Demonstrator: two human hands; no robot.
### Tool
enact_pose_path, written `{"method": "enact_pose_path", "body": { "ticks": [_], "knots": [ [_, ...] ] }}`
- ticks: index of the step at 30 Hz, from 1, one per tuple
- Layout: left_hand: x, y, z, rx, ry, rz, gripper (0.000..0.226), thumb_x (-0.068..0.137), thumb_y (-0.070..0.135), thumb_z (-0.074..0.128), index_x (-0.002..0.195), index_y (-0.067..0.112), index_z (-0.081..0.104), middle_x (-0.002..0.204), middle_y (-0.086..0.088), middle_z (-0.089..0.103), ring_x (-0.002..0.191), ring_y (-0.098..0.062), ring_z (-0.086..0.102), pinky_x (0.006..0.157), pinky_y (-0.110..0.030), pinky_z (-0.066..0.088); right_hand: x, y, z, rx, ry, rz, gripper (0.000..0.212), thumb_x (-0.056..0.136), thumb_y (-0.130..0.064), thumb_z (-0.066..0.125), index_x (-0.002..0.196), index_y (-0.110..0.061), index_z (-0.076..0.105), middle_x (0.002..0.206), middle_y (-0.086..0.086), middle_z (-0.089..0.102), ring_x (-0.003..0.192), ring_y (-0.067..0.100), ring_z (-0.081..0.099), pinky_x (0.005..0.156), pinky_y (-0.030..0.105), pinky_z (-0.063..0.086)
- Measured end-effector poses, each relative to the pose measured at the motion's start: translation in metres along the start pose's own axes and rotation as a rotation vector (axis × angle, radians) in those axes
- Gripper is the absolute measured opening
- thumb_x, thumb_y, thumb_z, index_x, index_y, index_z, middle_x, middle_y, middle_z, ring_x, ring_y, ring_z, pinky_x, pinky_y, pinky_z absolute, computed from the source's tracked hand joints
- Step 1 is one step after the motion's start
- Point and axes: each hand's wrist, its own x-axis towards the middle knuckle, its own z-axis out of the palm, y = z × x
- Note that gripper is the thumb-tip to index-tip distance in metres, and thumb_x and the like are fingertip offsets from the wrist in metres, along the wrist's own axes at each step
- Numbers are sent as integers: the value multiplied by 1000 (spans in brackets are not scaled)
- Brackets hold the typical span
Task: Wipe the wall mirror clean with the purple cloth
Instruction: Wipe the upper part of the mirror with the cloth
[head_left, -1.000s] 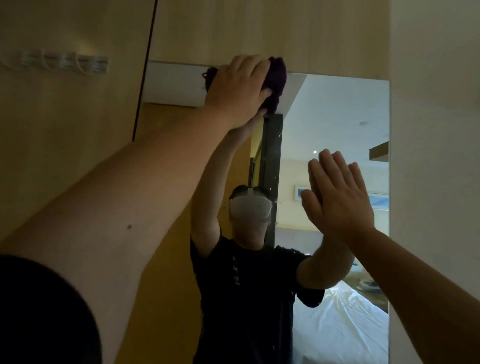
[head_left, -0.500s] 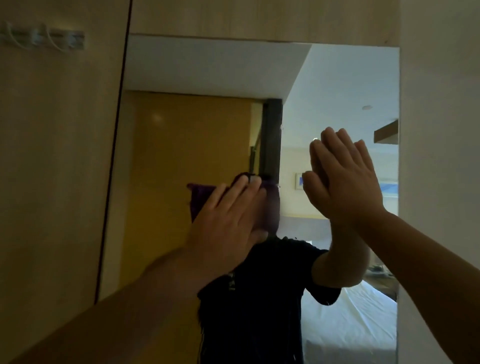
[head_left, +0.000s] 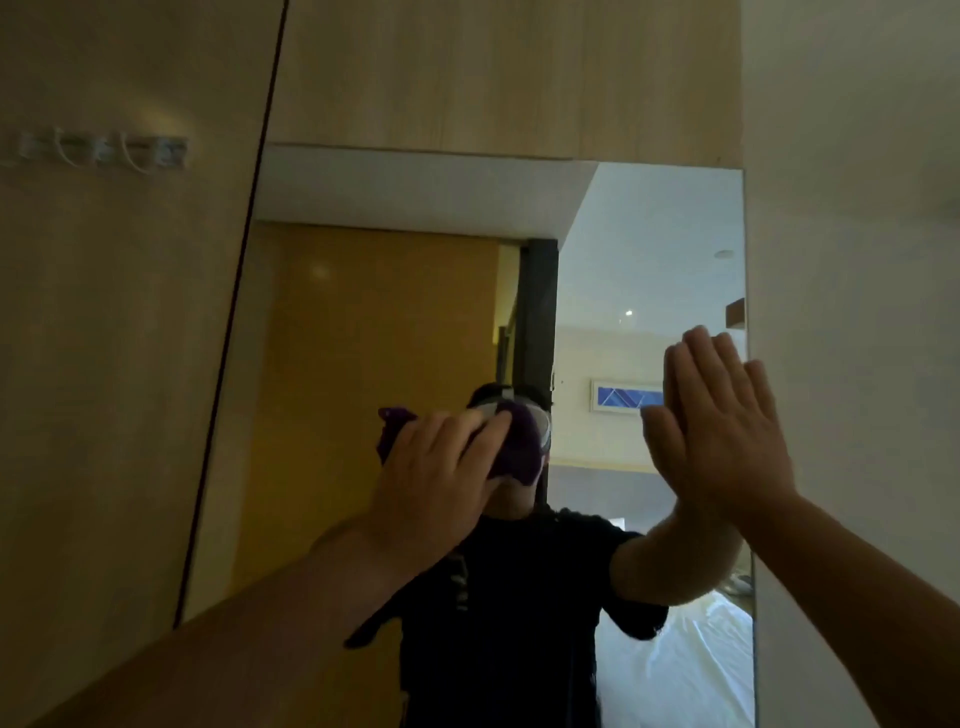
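Wood-panelled wall is framing the wall mirror (head_left: 415, 312), left hand (head_left: 431, 478) pressing the bunched purple cloth (head_left: 519, 441) on it, right hand (head_left: 722, 431) lying flat, fingers spread.

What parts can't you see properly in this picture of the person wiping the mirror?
Head view only:
- Most of the bunched purple cloth: the left hand covers it.
- The tall frameless wall mirror: its bottom is cut off by the picture's lower edge.
- Dirt or streaks on the glass: too dim and blurred to tell.
- The glass under the flat right hand: hidden by it.
- The small wall hooks: blurred.
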Motion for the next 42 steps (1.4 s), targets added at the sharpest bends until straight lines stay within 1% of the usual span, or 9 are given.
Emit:
{"method": "enact_pose_path", "body": {
  "ticks": [5,11,16,20,24,29,32,35,42],
  "knots": [
    [153,-24,4,5,103,-101,47,92,29,63,133,7,55,120,-14,62,106,-31,57,92,-41,45,-2,5,9,-43,-12,-13,69,102,-54,15,157,-13,15,166,8,7,154,23,-5,123,50,7],
    [263,-24,15,7,-165,-77,61,105,42,36,157,17,19,162,-3,27,148,-25,23,119,-44,20,-2,10,15,-39,17,-36,68,102,-54,16,157,-14,15,166,7,7,154,23,-4,123,48,5],
    [225,-4,34,92,-191,17,62,104,48,27,157,16,20,165,-4,18,151,-23,16,120,-45,15,-1,9,16,-4,50,-46,68,102,-53,14,156,-12,19,165,9,12,154,25,1,123,50,7],
    [145,25,32,110,-189,104,63,103,49,34,155,16,27,162,-5,25,149,-25,23,119,-46,20,-3,9,13,55,86,-50,60,103,-41,25,154,-8,26,163,13,19,153,28,8,123,52,10],
    [52,62,26,99,-278,135,67,101,52,41,154,13,28,161,-8,29,147,-30,27,118,-49,19,-3,8,9,130,106,-53,58,105,-38,18,152,-6,32,162,13,24,153,28,11,123,53,11],
    [-34,102,22,74,-348,168,64,100,48,30,154,14,28,161,-9,28,148,-31,26,117,-51,25,-2,8,6,128,88,-44,57,106,-37,17,152,-8,32,162,12,24,153,26,11,124,50,9],
    [-42,106,22,85,-298,154,59,101,46,40,151,15,36,158,-9,35,144,-31,35,114,-49,29,0,7,2,126,71,-38,59,105,-39,15,151,-8,34,162,13,26,152,27,13,124,49,9],
    [-36,101,22,70,-172,171,48,99,35,55,143,15,50,142,-10,54,125,-29,54,105,-43,37,1,14,-2,84,22,-67,57,105,-37,19,152,-7,33,162,13,25,152,28,12,123,49,9],
    [67,66,21,-23,28,-28,49,89,25,69,132,6,57,116,-15,63,100,-31,60,87,-41,48,2,30,-7,-21,-73,-177,58,105,-40,17,154,-10,27,163,12,20,152,30,11,122,53,14]
  ]
}}
